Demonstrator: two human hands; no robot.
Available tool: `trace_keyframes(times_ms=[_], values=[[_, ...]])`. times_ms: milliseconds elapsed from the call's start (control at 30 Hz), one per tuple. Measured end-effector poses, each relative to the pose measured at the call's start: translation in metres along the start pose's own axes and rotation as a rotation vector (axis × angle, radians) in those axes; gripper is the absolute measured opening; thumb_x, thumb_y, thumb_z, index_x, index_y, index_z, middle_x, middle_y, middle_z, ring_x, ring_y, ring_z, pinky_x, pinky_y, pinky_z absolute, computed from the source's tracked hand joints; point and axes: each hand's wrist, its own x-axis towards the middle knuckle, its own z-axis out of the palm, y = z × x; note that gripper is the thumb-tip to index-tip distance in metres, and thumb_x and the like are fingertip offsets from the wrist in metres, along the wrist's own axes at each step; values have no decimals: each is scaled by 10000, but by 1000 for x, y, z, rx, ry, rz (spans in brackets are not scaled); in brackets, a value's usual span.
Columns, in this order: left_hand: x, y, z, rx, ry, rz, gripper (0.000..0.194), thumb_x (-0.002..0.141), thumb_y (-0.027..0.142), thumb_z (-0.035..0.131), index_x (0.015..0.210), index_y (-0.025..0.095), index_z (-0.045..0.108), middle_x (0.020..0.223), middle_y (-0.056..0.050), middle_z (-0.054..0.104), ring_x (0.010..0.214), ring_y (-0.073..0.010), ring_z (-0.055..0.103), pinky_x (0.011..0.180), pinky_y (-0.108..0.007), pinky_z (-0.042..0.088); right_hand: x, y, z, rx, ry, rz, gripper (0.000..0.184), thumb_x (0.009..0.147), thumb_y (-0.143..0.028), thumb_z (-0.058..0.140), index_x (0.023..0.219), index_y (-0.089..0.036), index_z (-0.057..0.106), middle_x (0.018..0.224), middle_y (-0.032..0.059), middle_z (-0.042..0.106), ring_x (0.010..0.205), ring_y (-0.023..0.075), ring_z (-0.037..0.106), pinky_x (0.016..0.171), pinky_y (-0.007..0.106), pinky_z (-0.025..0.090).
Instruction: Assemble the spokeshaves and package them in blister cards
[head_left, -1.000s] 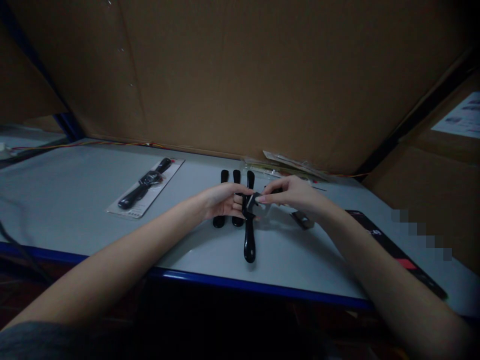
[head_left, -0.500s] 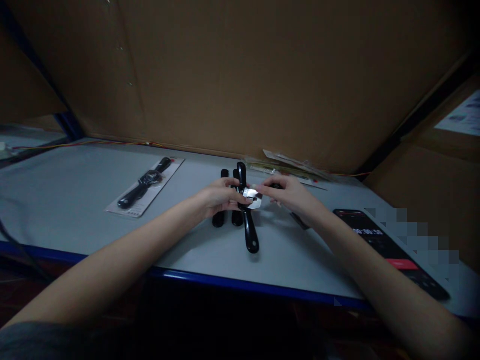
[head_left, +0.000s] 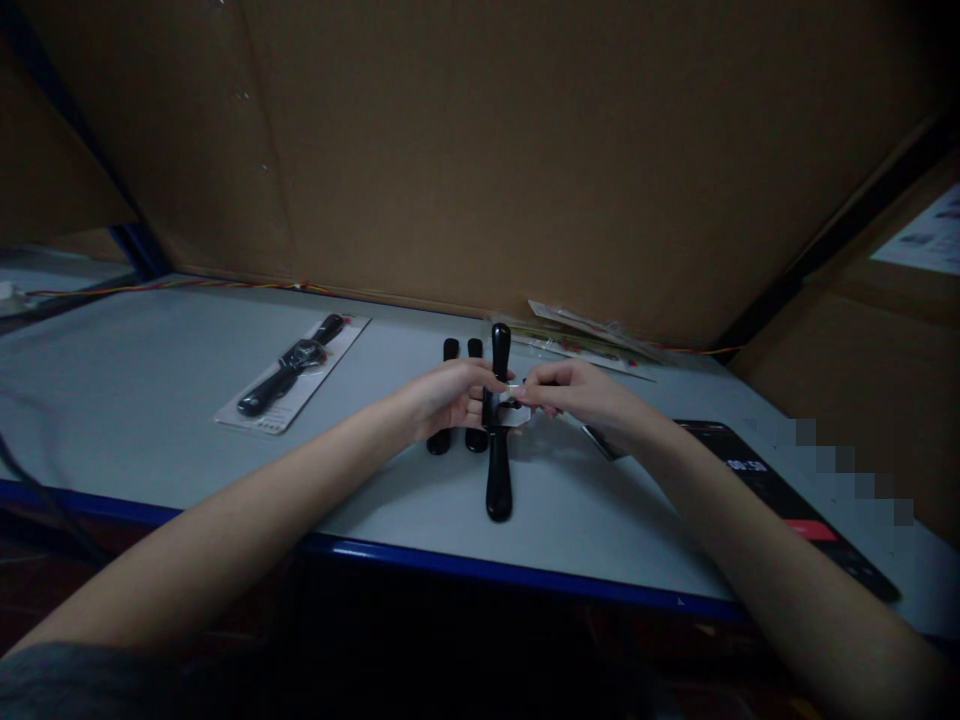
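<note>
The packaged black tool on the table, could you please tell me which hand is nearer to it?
Left: the left hand is to the right of the packaged tool, apart from it; the right hand is farther right.

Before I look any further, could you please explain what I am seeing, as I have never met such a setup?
Certainly. There is no machine here: the view comes from a camera worn on a person's head, looking forward and down at two bare hands. The left hand holds a black tool, while the right hand appears to pinch a metal plate at its middle. On the table lie two similar tools, a packaged tool to the left and a partly hidden phone to the right.
</note>
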Motion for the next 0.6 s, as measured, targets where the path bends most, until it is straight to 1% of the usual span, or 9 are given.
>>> trace_keyframes(times_ms=[100, 233, 300, 367, 433, 533, 567, 600], values=[[0, -2, 0, -15, -9, -12, 327, 698, 13, 505, 1013, 100, 495, 712, -66, 646, 621, -162, 662, 712, -345, 521, 0, 1, 0, 3, -5, 2, 278, 736, -400, 597, 579, -171, 582, 516, -26, 478, 477, 77, 391, 465, 236, 262], [-1, -5, -3, 4, -63, -17, 368, 695, -10, 527, 1043, 103, 489, 734, -69, 658, 654, -175, 678, 716, -327, 519, 0, 3, 0, 9, -41, -12, 283, 726, -426, 609, 607, -169, 601, 527, -27, 489, 494, 77, 406, 473, 230, 273], [-1, -6, -3, 23, -51, -7, 404, 687, -38, 543, 1059, 110, 486, 745, -69, 664, 668, -180, 683, 709, -311, 519, 0, 2, 0, -4, -30, -5, 309, 728, -457, 601, 619, -168, 602, 535, -23, 501, 494, 78, 412, 471, 230, 282], [-1, -5, -3, 33, -16, 2, 424, 685, -59, 548, 1069, 109, 488, 761, -72, 667, 681, -181, 686, 711, -298, 519, 1, 2, 0, -20, 13, 7, 341, 749, -482, 564, 631, -165, 606, 544, -15, 513, 497, 82, 426, 465, 232, 294], [-1, -5, -3, 33, 24, 6, 413, 696, -61, 544, 1072, 103, 496, 791, -81, 670, 689, -180, 687, 716, -296, 523, 1, 0, -2, 4, 79, 9, 325, 779, -455, 525, 678, -162, 621, 593, 4, 547, 523, 89, 465, 462, 230, 315], [1, -4, -4, 22, 68, 23, 392, 712, -59, 536, 1072, 91, 506, 827, -102, 674, 683, -181, 687, 703, -299, 530, 1, -2, -4, 120, 174, 7, 182, 756, -312, 556, 837, -168, 632, 767, 36, 624, 624, 109, 562, 502, 228, 397], [1, -4, -4, 16, 79, 29, 387, 716, -59, 535, 1072, 89, 507, 830, -106, 674, 679, -181, 687, 697, -299, 532, 0, -3, -5, 164, 196, 4, 197, 736, -270, 577, 904, -178, 621, 831, 43, 639, 669, 119, 593, 536, 234, 433], [2, -5, -5, 9, 88, 34, 381, 719, -55, 540, 1071, 87, 506, 826, -107, 674, 673, -181, 687, 694, -299, 533, -1, -5, -5, 205, 218, -4, 255, 717, -242, 600, 966, -189, 602, 885, 48, 649, 711, 131, 617, 575, 246, 465]])
